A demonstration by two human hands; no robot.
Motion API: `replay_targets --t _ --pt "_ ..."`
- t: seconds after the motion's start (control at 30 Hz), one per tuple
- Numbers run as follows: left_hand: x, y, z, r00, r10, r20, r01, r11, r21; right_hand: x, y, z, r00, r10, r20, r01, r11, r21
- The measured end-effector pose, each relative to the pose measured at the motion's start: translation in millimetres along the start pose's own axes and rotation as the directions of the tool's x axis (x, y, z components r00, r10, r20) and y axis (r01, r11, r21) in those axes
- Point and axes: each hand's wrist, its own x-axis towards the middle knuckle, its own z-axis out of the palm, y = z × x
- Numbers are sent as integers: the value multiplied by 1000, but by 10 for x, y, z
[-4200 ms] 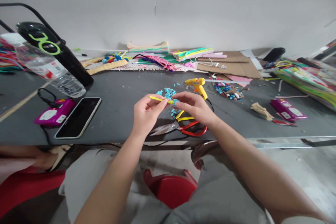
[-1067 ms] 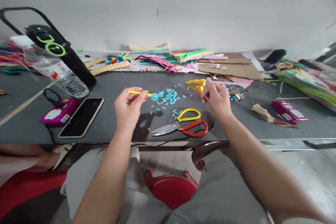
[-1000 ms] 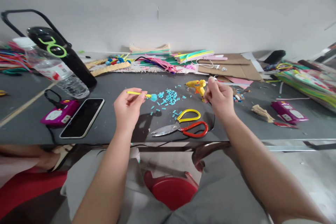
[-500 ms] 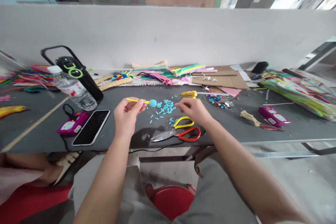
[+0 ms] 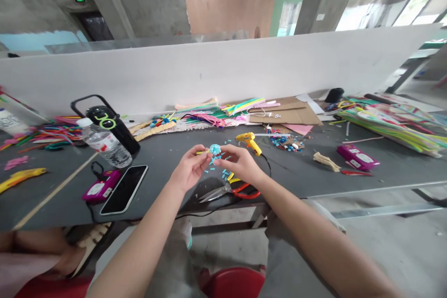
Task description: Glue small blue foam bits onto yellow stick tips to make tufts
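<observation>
While pinching yellow stem (image 5: 202,152) btwn thumb & fingers of L hand (image 5: 191,166) (head view), keeping blue cluster (image 5: 215,150) at stem's R end, above desk (image 5: 300,179) & btwn both hands. Got R hand (image 5: 242,164) curved in from other side, fingertips right at cluster's edge; can't tell if gripping or only touching. Below, see loose blue bits (image 5: 224,174) scattered on desk, partly hidden by hands. Nr front edge, see scissors (image 5: 227,188) lying flat, blades pointing L, handles partly covered by R hand & arm. Just beyond R hand, see yellow glue gun (image 5: 249,140), nozzle L, w/ pale stick (image 5: 274,135) out back. Farther R, note beige scrap (image 5: 326,161) nr purple box (image 5: 358,157). Over L, see phone (image 5: 125,190) beside 2nd purple box (image 5: 101,185), w/ water bottle (image 5: 106,144) & black flask (image 5: 123,135) behind. Along back, see coloured strips (image 5: 242,106) & cardboard (image 5: 289,115).
</observation>
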Motion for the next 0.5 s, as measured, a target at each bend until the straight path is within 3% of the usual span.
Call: replay_targets --t 0.1,0.27,0.5 --pt "-5 -106 91 999 -23 32 25 998 -51 11 29 74 999 11 -40 -6 992 123" --pt "-55 -223 172 1000 2 -11 -4 990 -140 -16 25 139 988 44 -151 -15 982 188" --pt "-111 -303 196 995 91 42 -90 996 -18 -60 -39 192 964 48 -262 8 978 208"
